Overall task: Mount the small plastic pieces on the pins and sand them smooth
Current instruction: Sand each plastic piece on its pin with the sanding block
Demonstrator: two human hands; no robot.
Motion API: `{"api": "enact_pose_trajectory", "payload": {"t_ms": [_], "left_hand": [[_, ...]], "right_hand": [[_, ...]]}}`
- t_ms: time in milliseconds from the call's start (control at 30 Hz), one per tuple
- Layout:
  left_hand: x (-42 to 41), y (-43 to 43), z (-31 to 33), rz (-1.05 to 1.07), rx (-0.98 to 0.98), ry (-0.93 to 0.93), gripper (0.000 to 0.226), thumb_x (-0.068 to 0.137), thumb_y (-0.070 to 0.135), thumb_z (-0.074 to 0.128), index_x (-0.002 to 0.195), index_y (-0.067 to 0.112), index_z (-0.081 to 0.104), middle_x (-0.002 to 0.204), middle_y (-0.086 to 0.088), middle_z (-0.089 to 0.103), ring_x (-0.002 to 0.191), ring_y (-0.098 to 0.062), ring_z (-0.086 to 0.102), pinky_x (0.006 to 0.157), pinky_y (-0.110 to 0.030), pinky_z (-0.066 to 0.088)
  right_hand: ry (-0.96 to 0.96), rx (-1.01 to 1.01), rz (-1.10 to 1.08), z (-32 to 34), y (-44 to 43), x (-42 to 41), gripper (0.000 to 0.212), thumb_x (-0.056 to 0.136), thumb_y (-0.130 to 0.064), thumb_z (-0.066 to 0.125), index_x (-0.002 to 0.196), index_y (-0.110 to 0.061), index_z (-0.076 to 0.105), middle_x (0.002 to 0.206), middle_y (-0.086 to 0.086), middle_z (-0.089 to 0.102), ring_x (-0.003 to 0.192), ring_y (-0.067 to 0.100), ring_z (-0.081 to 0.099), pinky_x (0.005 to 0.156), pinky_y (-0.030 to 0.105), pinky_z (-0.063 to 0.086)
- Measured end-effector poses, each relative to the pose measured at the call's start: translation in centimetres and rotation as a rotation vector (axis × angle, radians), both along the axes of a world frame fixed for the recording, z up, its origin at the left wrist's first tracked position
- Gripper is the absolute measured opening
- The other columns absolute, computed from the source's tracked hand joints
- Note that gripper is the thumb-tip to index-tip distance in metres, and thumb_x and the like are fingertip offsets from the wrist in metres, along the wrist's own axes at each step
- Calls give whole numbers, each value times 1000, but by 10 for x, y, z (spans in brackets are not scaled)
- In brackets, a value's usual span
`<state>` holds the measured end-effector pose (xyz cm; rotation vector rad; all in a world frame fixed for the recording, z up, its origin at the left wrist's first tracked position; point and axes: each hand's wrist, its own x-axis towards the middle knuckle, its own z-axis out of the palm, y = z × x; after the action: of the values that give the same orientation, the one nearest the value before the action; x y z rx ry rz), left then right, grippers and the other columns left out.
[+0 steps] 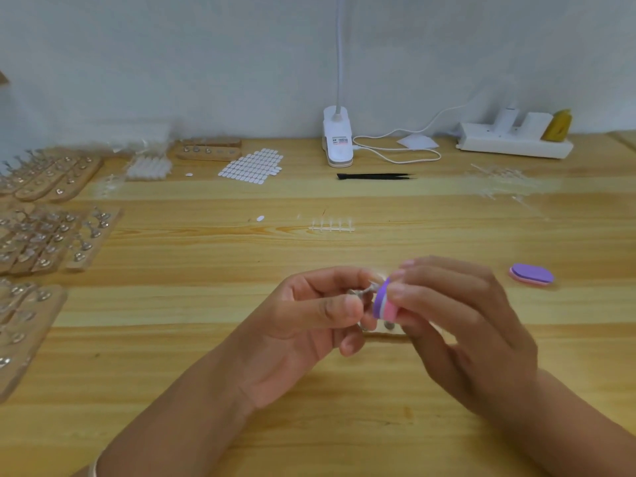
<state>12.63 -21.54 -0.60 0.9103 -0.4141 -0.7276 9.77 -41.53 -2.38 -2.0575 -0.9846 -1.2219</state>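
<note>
Two hands at work, sanding: left hand (309, 315) pinches the pin (364, 292), right hand (457, 321) grips the sanding block (384, 302). Next likely needs light, even strokes.

Both forearms are bare up to the picture's lower edge, and no sleeve shows. The left hand (309, 325) and the right hand (457, 325) are bare too. A thin, pale silvery metal bangle (93, 471) circles the left wrist, partly cut off by the frame. The fingers (327, 280) are slim, with short, rounded, plain nails; finer detail is blurred.
</note>
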Motion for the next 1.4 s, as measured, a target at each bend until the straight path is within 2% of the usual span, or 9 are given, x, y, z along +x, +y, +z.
{"api": "enact_pose_trajectory", "payload": {"t_ms": [267, 433, 633, 767, 933, 1033, 1167, 1300, 1400], "left_hand": [[1, 0, -2, -1, -5, -15, 33, 72, 23, 84, 101, 11, 73, 80, -1, 66, 75, -12, 59, 58, -21, 47], [1, 0, -2, 25, 16, -39, 32, 71, 25, 84, 98, 12, 74, 74, 2, 65, 73, -12, 58, 57, -20, 46], [1, 0, -1, 37, 57, -68, 35, 68, 23, 85, 100, 11, 74, 76, -1, 64, 70, -14, 55, 57, -20, 46], [-3, -3, -2, 239, 277, -272, 32, 62, 16, 85, 92, 18, 77, 73, 5, 59, 64, -14, 55, 59, -23, 49], [-5, -7, -3, 463, 407, -507, 32, 62, 20, 85, 92, 26, 77, 74, 10, 61, 68, -11, 63, 66, -40, 56], [-5, -7, -4, 530, 496, -577, 33, 62, 17, 88, 91, 28, 77, 74, 11, 63, 69, -10, 66, 63, -32, 55], [-8, -11, -7, 533, 554, -661, 32, 65, 17, 88, 92, 28, 76, 77, 8, 65, 73, -11, 68, 62, -20, 51], [-7, -9, -6, 555, 543, -626, 32, 64, 14, 88, 91, 27, 77, 75, 8, 64, 72, -11, 69, 62, -21, 52], [-3, -7, -6, 584, 556, -602, 31, 65, 15, 85, 92, 28, 77, 78, 9, 66, 74, -9, 68, 64, -27, 56]], "right_hand": [[22, 7, 8, -1, 1, 1, 22, 100, -6, 56, 122, -4, 57, 118, 5, 60, 117, 15, 59, 101, 27, 46], [76, 9, -80, 1, -10, 9, 21, 98, -3, 57, 119, -6, 57, 114, 3, 62, 107, 21, 61, 96, 30, 49], [71, -23, -51, -5, -9, 8, 21, 100, -5, 58, 121, -6, 58, 114, 4, 63, 110, 18, 60, 101, 25, 45], [105, 26, -109, -2, -17, 12, 23, 98, -4, 61, 120, -8, 59, 112, 3, 62, 106, 18, 62, 97, 27, 47], [120, -42, -83, -2, -11, 7, 18, 96, -3, 64, 113, -6, 71, 108, 5, 66, 102, 19, 63, 94, 26, 49], [173, 5, -107, 1, -12, 9, 17, 93, -3, 65, 110, -5, 69, 106, 4, 66, 100, 17, 63, 89, 32, 52], [140, -26, -54, -2, -6, 7, 21, 95, -3, 66, 115, -8, 67, 107, 6, 67, 102, 17, 63, 94, 26, 49], [223, -3, -187, -4, -24, 17, 17, 94, -3, 67, 110, -5, 72, 105, 2, 66, 97, 18, 63, 92, 29, 50], [283, 50, -258, 2, -33, 21, 16, 94, -8, 67, 109, -13, 70, 100, -6, 62, 94, 7, 58, 91, 17, 44]]}}
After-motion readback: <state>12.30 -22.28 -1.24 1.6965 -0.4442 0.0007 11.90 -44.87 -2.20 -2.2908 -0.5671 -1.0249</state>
